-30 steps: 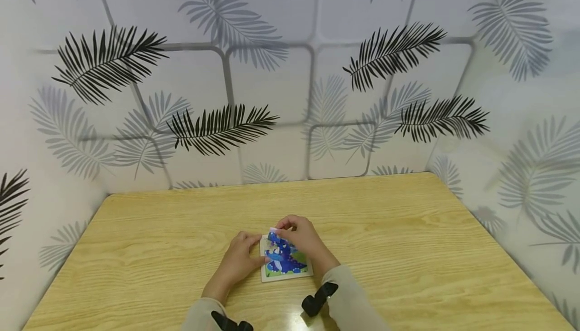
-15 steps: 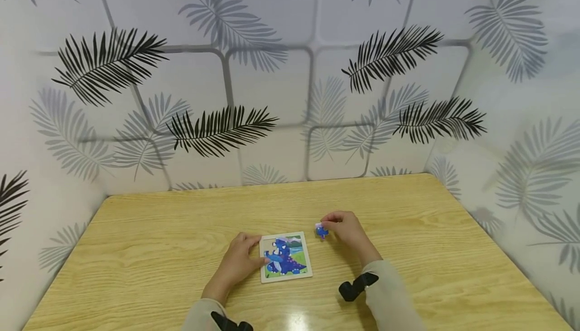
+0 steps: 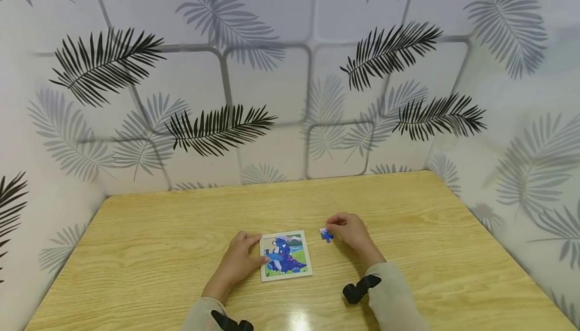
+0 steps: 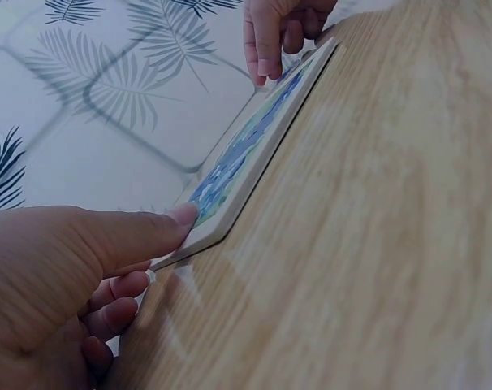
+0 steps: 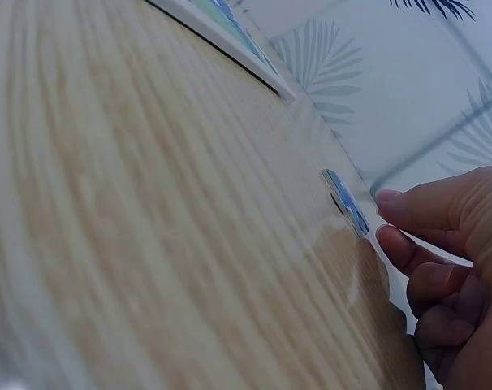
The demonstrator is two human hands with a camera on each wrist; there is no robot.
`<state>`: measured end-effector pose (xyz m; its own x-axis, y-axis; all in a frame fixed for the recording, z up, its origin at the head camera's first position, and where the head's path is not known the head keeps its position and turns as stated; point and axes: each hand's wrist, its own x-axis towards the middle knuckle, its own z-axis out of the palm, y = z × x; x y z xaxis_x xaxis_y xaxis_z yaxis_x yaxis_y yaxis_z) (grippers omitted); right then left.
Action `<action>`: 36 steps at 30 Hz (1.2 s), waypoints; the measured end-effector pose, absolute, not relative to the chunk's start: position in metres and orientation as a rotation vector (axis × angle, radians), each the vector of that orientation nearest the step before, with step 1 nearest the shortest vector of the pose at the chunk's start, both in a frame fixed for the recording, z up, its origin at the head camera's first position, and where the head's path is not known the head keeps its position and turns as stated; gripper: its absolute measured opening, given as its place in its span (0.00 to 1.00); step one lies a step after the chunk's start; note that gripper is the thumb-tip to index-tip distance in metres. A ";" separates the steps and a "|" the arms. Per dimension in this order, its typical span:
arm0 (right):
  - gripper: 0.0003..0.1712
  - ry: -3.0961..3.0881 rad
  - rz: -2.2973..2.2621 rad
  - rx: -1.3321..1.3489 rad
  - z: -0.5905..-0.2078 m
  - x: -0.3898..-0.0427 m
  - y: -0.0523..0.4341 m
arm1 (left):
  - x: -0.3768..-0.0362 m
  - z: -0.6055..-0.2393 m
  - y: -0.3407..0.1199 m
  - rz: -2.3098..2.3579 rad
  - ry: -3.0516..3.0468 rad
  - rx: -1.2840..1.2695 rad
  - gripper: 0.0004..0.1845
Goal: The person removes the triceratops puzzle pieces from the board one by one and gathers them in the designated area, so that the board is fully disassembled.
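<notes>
A small square jigsaw puzzle [image 3: 286, 256] with a blue dinosaur picture and pale frame lies flat on the table. Bare backing shows at its upper left. My left hand [image 3: 237, 260] holds its left side, with the thumb over the frame onto the picture and the index finger at the upper left corner. To the right of the puzzle, a blue and white puzzle piece [image 5: 345, 203] lies on the table. My right hand [image 3: 352, 231] is beside this piece; in the right wrist view the thumb and index fingertips are slightly parted, just off its edge.
The wooden table [image 3: 181, 230] reaches back to a wall [image 3: 272, 84] with a leaf pattern. Dark wrist cameras sit on both sleeves, the right one [image 3: 361, 289] just above the tabletop.
A second ago my right hand was lifting the piece from the puzzle's upper left. It has carried it right and set it down on the table. My left hand has stayed put.
</notes>
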<state>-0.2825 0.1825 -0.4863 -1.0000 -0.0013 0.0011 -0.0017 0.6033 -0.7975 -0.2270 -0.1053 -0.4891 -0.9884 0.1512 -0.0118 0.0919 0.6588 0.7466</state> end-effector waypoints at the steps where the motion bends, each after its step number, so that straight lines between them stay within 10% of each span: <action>1: 0.05 -2.808 1.403 -0.007 -0.487 -0.283 0.183 | -0.227 -0.489 -0.106 1.250 2.793 0.208 0.33; 36: 0.11 -2.937 1.323 0.599 -0.473 -0.263 0.098 | -0.228 -0.489 -0.107 1.229 2.807 0.237 0.32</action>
